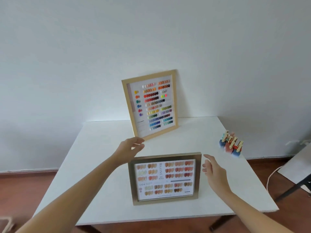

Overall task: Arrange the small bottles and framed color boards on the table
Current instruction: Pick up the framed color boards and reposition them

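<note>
1. The left hand (pixel 130 148) reaches out over the white table (pixel 101 165), fingers loosely spread and holding nothing. It hovers just beyond the far left corner of the near frame, close to the lower corner of the upright board.
2. The upright color board (pixel 150 105) has a light gold frame. It stands at the back of the table and leans against the wall, long axis vertical and tipped slightly left. Its rows of bright swatches face the viewer.
3. The near color board (pixel 164 179) has a darker bronze frame. It sits toward the table's front, long axis left to right, showing mostly peach and orange swatches.
4. The right hand (pixel 212 170) is held just beside that frame's right edge, fingers relaxed and apart, gripping nothing.
5. The small bottles (pixel 231 145) with gold caps stand clustered near the table's right edge.
</note>
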